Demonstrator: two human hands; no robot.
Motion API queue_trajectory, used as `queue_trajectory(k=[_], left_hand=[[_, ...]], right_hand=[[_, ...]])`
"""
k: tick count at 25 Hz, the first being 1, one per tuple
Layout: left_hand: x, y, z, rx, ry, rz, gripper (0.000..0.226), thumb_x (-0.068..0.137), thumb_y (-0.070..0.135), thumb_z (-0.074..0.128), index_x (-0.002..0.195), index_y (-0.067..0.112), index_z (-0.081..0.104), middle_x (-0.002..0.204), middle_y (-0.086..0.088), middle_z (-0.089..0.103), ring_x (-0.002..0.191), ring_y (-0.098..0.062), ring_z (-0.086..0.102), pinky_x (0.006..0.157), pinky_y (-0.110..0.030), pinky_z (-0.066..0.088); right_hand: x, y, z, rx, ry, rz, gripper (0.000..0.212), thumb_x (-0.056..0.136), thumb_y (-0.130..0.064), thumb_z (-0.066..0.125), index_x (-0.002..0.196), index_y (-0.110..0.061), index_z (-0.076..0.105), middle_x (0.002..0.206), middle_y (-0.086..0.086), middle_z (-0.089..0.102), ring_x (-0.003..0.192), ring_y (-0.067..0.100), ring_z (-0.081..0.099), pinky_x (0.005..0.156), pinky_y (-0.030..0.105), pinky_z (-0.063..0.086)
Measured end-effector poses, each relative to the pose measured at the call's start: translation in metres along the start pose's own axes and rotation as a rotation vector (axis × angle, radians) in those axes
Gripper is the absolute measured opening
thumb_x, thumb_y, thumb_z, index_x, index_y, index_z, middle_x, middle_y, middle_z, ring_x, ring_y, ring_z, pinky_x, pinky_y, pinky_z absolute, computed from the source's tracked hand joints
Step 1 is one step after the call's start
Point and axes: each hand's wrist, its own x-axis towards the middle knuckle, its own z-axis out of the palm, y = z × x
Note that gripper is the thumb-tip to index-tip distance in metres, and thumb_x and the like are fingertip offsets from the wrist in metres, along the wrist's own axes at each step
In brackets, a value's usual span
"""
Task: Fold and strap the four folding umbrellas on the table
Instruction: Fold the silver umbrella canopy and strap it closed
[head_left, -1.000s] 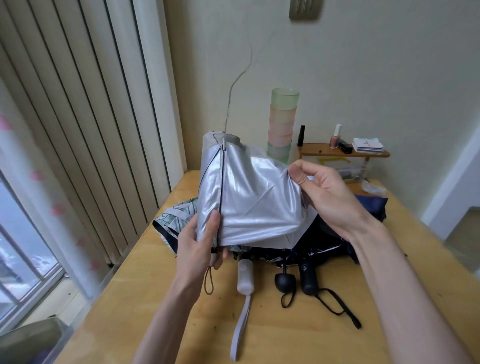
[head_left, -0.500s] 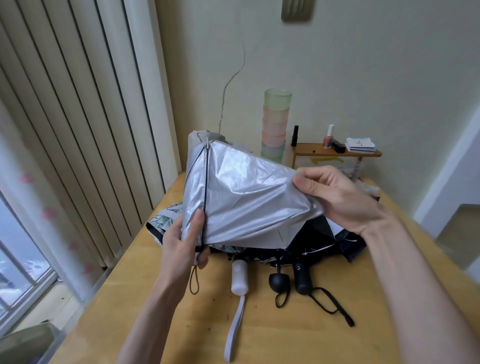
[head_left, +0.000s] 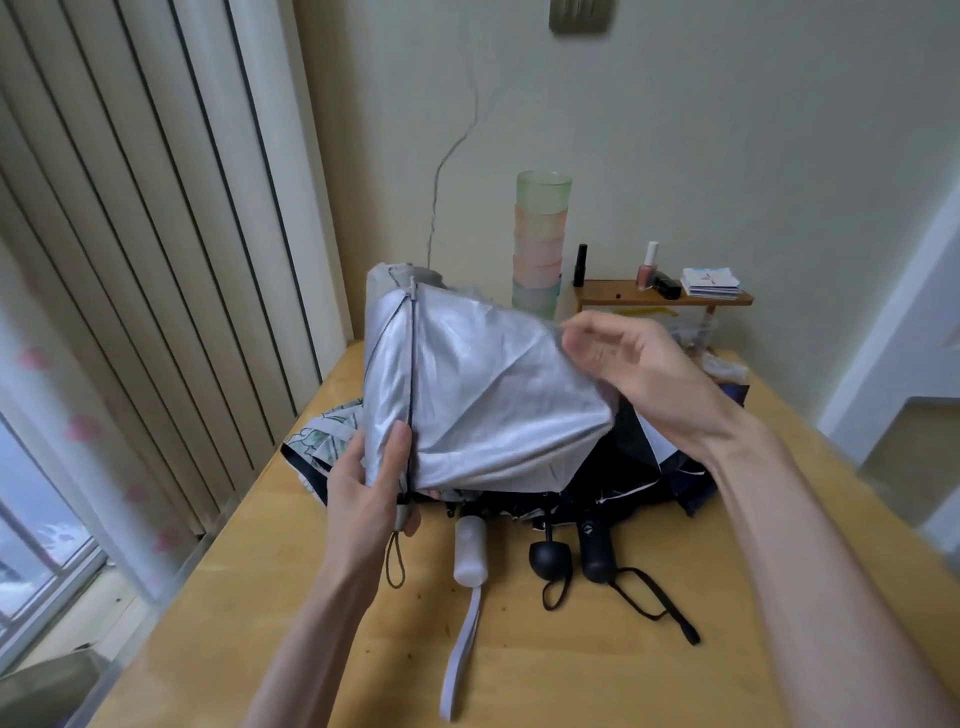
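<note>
Silver canopy (head_left: 493, 405) across the dark umbrellas (head_left: 649, 467), right hand (head_left: 623, 364) blurred

silver umbrella (head_left: 483, 410), white handle (head_left: 470, 551), two black handles (head_left: 595, 551), yellow wooden table (head_left: 545, 665), pastel cups (head_left: 540, 244).

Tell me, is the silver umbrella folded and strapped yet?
Not yet. The silver umbrella hangs loose and spread: left hand grips its handle end, right hand pinches a fabric edge.

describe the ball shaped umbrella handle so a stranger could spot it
On the wooden table, three umbrella handles lie in a row below the silver umbrella. The middle handle is a black ball, between a white handle and a long black handle.
</note>
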Motion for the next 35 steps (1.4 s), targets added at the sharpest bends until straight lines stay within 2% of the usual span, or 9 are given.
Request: queue_trajectory(k=[5,9,12,16,18,23,27,30,35], left_hand=[[-0.001,-0.001,0.008,-0.030,0.160,0.060,0.045,0.095,0.047,0.061,0.105,0.004,0.053,0.055,0.006,0.053,0.043,-0.013,0.047,0.039,-0.029,0.038],[-0.003,-0.005,0.011,0.008,0.207,0.095,0.040,0.096,0.044,0.063,0.113,0.008,0.055,0.067,0.005,0.054,0.049,-0.014,0.050,0.040,-0.032,0.040],[-0.005,-0.010,0.014,0.064,0.222,0.131,0.027,0.097,0.043,0.065,0.114,0.023,0.059,0.081,-0.001,0.056,0.059,-0.018,0.051,0.045,-0.036,0.046],[-0.010,-0.010,0.020,0.072,0.218,0.154,0.025,0.098,0.041,0.066,0.112,0.022,0.056,0.082,-0.003,0.054,0.059,-0.020,0.050,0.045,-0.034,0.045],[-0.011,-0.006,0.023,0.033,0.232,0.145,0.029,0.097,0.040,0.065,0.114,0.019,0.056,0.078,-0.001,0.052,0.054,-0.018,0.048,0.041,-0.031,0.042],[-0.009,-0.003,0.022,-0.070,0.278,0.070,0.035,0.103,0.039,0.063,0.123,0.011,0.056,0.080,0.008,0.060,0.064,-0.014,0.057,0.046,-0.030,0.047],[-0.013,0.003,0.024,-0.084,0.268,0.071,0.032,0.102,0.031,0.065,0.127,0.013,0.057,0.081,0.013,0.067,0.063,-0.007,0.061,0.048,-0.025,0.051],[-0.012,0.002,0.022,-0.070,0.270,0.071,0.039,0.095,0.026,0.075,0.127,0.014,0.054,0.080,0.009,0.065,0.061,-0.015,0.056,0.044,-0.029,0.046],[-0.010,-0.002,0.020,-0.054,0.278,0.079,0.045,0.091,0.018,0.081,0.125,0.013,0.053,0.084,-0.001,0.063,0.060,-0.020,0.054,0.045,-0.029,0.045]], right_hand=[[-0.025,0.026,0.006,-0.194,0.135,-0.053,0.075,0.079,-0.040,0.090,0.144,-0.042,0.052,0.141,-0.015,0.058,0.139,0.000,0.049,0.114,0.035,0.040],[-0.026,0.050,0.033,-0.120,0.395,0.029,0.056,0.086,-0.015,0.086,0.131,-0.033,0.057,0.136,-0.007,0.057,0.125,0.004,0.057,0.097,0.028,0.048],[-0.021,0.055,0.045,-0.017,0.565,0.164,0.054,0.084,-0.022,0.086,0.124,-0.035,0.054,0.132,-0.007,0.051,0.116,0.009,0.061,0.089,0.026,0.048],[-0.022,0.056,0.050,-0.118,0.669,0.233,0.019,0.087,-0.022,0.082,0.096,-0.025,0.066,0.085,-0.006,0.074,0.086,0.017,0.072,0.077,0.042,0.059],[-0.023,0.054,0.049,-0.095,0.684,0.122,0.014,0.089,-0.006,0.078,0.085,-0.017,0.071,0.073,-0.002,0.075,0.075,0.019,0.074,0.077,0.043,0.062],[-0.025,0.043,0.043,0.046,0.683,-0.203,0.026,0.089,0.009,0.077,0.099,-0.015,0.077,0.095,-0.003,0.080,0.091,0.016,0.076,0.085,0.024,0.060],[-0.021,0.047,0.050,0.468,0.610,-0.030,0.042,0.089,0.018,0.066,0.118,-0.011,0.073,0.113,0.004,0.080,0.109,0.017,0.074,0.097,0.026,0.056],[-0.020,0.046,0.046,0.687,0.429,0.122,0.039,0.086,-0.004,0.063,0.125,-0.005,0.071,0.116,0.010,0.077,0.106,0.022,0.070,0.097,0.038,0.054],[-0.023,0.048,0.047,0.353,0.510,0.160,0.023,0.094,-0.028,0.079,0.109,-0.011,0.078,0.097,0.006,0.082,0.094,0.019,0.078,0.081,0.027,0.057]])
